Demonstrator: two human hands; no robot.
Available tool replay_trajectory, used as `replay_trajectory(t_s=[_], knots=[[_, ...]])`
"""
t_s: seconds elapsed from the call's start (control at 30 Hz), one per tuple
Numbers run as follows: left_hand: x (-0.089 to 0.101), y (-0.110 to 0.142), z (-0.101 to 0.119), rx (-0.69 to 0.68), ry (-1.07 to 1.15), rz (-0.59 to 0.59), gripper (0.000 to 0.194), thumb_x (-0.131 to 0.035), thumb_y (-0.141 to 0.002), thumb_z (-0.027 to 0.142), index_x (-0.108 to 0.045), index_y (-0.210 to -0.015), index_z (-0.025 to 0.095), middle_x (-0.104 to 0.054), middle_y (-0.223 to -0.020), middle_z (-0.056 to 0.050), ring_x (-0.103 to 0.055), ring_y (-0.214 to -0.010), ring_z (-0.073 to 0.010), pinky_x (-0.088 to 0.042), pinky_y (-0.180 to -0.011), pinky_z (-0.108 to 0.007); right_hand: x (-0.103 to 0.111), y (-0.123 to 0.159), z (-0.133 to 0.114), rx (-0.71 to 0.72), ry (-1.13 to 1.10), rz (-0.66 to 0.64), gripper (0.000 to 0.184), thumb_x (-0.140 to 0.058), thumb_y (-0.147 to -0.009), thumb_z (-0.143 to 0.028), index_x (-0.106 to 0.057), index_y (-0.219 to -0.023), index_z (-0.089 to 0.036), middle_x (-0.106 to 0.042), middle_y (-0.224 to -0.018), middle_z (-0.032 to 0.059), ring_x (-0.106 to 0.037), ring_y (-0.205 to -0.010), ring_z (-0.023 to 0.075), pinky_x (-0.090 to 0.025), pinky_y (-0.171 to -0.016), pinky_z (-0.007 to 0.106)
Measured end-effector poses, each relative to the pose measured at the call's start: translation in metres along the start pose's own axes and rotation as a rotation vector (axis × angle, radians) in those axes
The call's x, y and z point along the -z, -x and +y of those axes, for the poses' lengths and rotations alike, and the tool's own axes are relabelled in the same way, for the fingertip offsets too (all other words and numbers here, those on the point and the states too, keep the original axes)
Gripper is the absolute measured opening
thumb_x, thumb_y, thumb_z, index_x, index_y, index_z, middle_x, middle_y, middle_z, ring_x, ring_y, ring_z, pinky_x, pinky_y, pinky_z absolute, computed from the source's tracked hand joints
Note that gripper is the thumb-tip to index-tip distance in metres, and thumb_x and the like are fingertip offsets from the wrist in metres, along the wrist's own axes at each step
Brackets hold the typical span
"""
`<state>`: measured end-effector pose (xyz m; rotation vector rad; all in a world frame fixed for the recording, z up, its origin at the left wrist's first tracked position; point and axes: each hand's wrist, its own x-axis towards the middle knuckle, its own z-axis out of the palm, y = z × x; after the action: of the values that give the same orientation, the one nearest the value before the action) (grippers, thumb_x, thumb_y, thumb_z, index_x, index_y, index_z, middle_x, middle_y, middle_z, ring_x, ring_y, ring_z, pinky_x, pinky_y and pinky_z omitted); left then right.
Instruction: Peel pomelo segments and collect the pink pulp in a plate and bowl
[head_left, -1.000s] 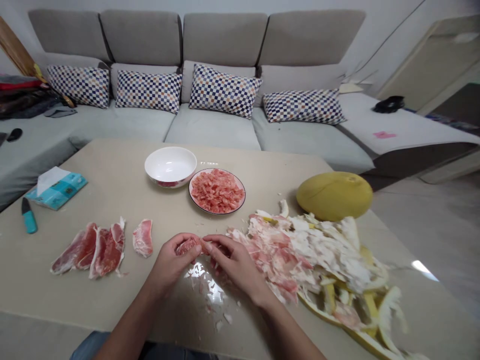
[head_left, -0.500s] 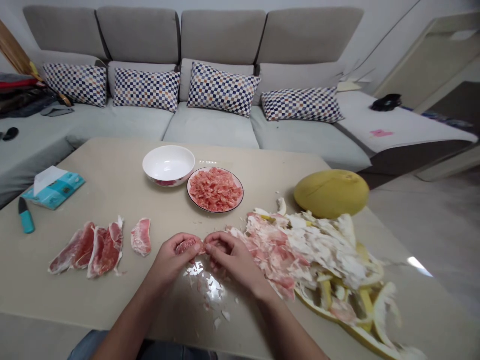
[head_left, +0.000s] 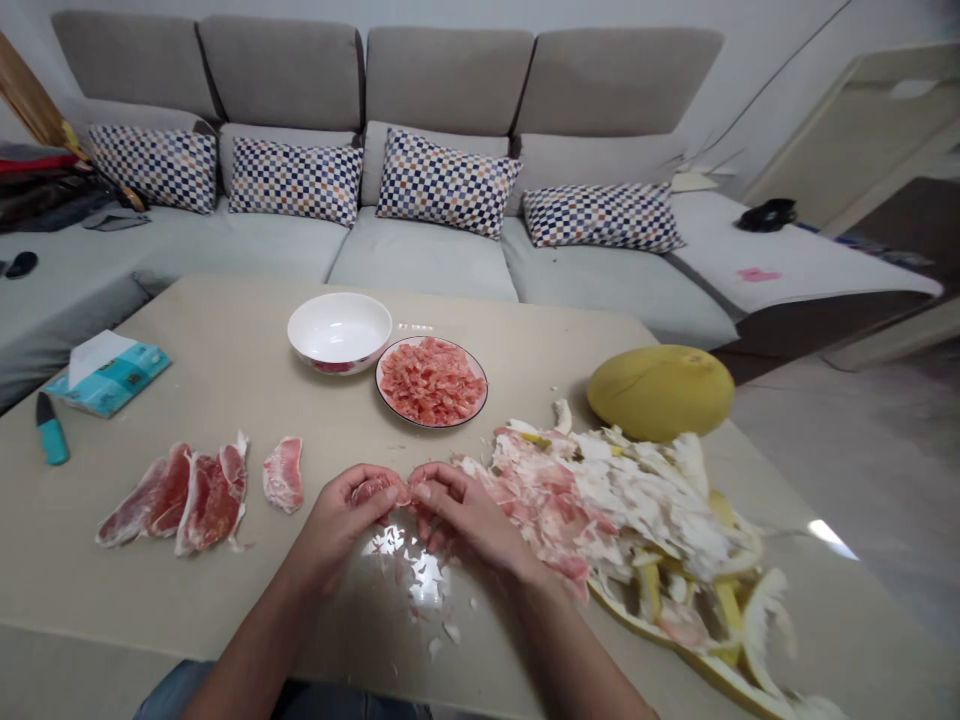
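Observation:
Between my hands, over the near middle of the table, is a red pomelo segment (head_left: pixel 371 489). My left hand (head_left: pixel 346 515) is closed around it, its thumb lying along the near side. My right hand (head_left: pixel 457 510) pinches at the segment's right end, fingertips together; they partly hide what they grip. Small pale membrane scraps (head_left: pixel 435 600) lie on the table below. Left of my hands rest a single segment (head_left: pixel 283 475) and larger unpeeled pomelo pieces (head_left: pixel 214 497). Beyond my hands, a dark-rimmed plate (head_left: pixel 384 402) holds a heap of red pulp (head_left: pixel 433 380).
A white bowl (head_left: pixel 337 330) stands beside the plate. At right, a pile of peel and membranes (head_left: pixel 637 500) spreads toward the table edge, with a whole yellow pomelo (head_left: pixel 660 392) behind it. At far left lie a tissue pack (head_left: pixel 112 375) and a teal-handled knife (head_left: pixel 52 435).
The right fingers have shifted slightly at the segment's end. My left hand keeps its hold, and the view has tilted a little.

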<state>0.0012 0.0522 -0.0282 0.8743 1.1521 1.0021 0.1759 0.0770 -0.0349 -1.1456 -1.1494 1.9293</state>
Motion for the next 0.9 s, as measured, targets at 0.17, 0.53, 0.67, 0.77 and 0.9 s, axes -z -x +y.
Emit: replay_trajectory(t_s=[0.17,0.53,0.67,0.77,0.9], knots=[[-0.002,0.003,0.004,0.026,-0.057,0.025,0.024,-0.074,-0.074,0.035,-0.069,-0.087,0.017,-0.067,-0.08,-0.003,-0.057,-0.074,-0.0142,-0.043,-0.069,-0.023,-0.001,0.0,0.0,0.037,0.083,0.021,0.039,-0.074,-0.071,-0.052,-0.059,-0.084,-0.018,-0.058,-0.055,-0.0062,-0.052,-0.04,0.0072,-0.04,-0.038,0.017],[0.0,0.001,0.002,-0.004,0.03,-0.045,0.019,-0.072,-0.077,0.033,-0.068,-0.085,0.016,-0.069,-0.084,-0.006,-0.059,-0.076,-0.0162,-0.043,-0.07,-0.025,0.004,-0.004,0.004,0.008,-0.152,0.016,0.035,-0.078,-0.068,-0.044,-0.061,-0.074,-0.015,-0.063,-0.06,-0.0017,-0.049,-0.041,0.0062,-0.043,-0.039,0.017],[0.003,0.0,0.0,-0.029,0.038,-0.021,0.02,-0.072,-0.076,0.034,-0.069,-0.085,0.016,-0.068,-0.085,-0.006,-0.056,-0.073,-0.0147,-0.042,-0.069,-0.025,0.007,-0.004,0.003,0.04,-0.258,0.034,0.033,-0.08,-0.069,-0.042,-0.062,-0.076,-0.015,-0.065,-0.066,-0.0003,-0.051,-0.045,0.0061,-0.045,-0.042,0.017],[0.004,0.0,-0.002,-0.016,0.055,-0.019,0.022,-0.073,-0.076,0.035,-0.07,-0.087,0.017,-0.069,-0.087,-0.005,-0.057,-0.075,-0.0146,-0.042,-0.07,-0.025,0.009,-0.004,0.003,0.048,-0.323,0.021,0.033,-0.079,-0.071,-0.042,-0.064,-0.082,-0.015,-0.068,-0.072,0.0018,-0.056,-0.051,0.0076,-0.048,-0.047,0.017],[0.005,-0.001,-0.002,-0.034,0.071,-0.031,0.022,-0.072,-0.077,0.034,-0.069,-0.09,0.017,-0.069,-0.092,-0.006,-0.058,-0.081,-0.0152,-0.043,-0.074,-0.025,0.01,-0.004,0.005,0.045,-0.352,0.005,0.033,-0.078,-0.073,-0.04,-0.066,-0.089,-0.015,-0.07,-0.078,0.0043,-0.059,-0.058,0.0088,-0.05,-0.052,0.017]])
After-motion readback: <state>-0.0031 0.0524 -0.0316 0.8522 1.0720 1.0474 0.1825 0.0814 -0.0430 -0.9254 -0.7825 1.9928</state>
